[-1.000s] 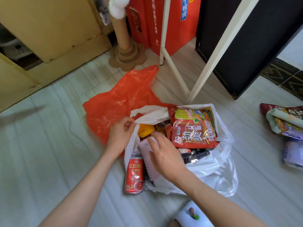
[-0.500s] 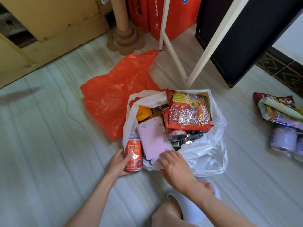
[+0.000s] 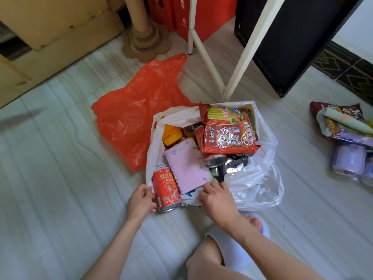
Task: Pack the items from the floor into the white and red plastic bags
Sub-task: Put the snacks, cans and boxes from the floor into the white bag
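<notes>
White plastic bag (image 3: 254, 184) lies open on the floor (image 3: 60, 178), near its middle, overlapping the flat red plastic bag (image 3: 133, 118) beside it. Head view: the left hand (image 3: 141, 201) curls around the red can (image 3: 166, 188) at the bag's near rim; the right hand (image 3: 217, 196) pinches the bag edge beside the pink notebook (image 3: 187, 164). A noodle packet (image 3: 228, 134) rests on top of the load. Unpacked items (image 3: 343, 138) remain well apart toward the floor's right edge. Risk: the can sits partly outside the rim and may roll out if the edge is released; an overfilled bag may also spill.
</notes>
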`<state>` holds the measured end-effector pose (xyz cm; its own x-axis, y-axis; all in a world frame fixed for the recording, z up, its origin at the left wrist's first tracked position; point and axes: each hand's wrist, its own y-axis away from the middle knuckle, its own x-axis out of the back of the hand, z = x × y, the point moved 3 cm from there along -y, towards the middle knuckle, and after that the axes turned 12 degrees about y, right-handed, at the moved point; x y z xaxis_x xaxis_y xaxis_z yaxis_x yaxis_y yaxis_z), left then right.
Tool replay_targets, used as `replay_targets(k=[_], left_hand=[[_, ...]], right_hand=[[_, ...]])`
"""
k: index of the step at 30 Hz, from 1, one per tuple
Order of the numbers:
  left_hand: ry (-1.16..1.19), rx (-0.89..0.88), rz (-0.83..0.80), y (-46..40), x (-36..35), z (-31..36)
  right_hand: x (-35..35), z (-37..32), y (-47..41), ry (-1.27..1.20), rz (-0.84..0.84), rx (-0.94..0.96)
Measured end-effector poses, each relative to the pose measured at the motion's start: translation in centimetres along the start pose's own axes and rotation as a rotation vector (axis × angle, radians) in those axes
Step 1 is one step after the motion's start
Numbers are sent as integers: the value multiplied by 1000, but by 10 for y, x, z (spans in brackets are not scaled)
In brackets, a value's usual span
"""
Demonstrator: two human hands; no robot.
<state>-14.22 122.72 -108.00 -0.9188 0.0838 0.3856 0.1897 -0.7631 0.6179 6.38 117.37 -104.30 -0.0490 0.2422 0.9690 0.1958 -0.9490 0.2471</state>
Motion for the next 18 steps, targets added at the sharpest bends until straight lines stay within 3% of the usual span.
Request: replay_targets(k=[5, 11, 18], left_hand=[[95, -80, -3, 16, 24, 11], [222, -135, 10, 32, 45, 36], [106, -271, -6, 39, 30, 74]], right_hand=[[21, -4, 12, -121, 25, 1], [43, 20, 26, -602, -30, -115], [73, 42, 39, -686, 66, -185]])
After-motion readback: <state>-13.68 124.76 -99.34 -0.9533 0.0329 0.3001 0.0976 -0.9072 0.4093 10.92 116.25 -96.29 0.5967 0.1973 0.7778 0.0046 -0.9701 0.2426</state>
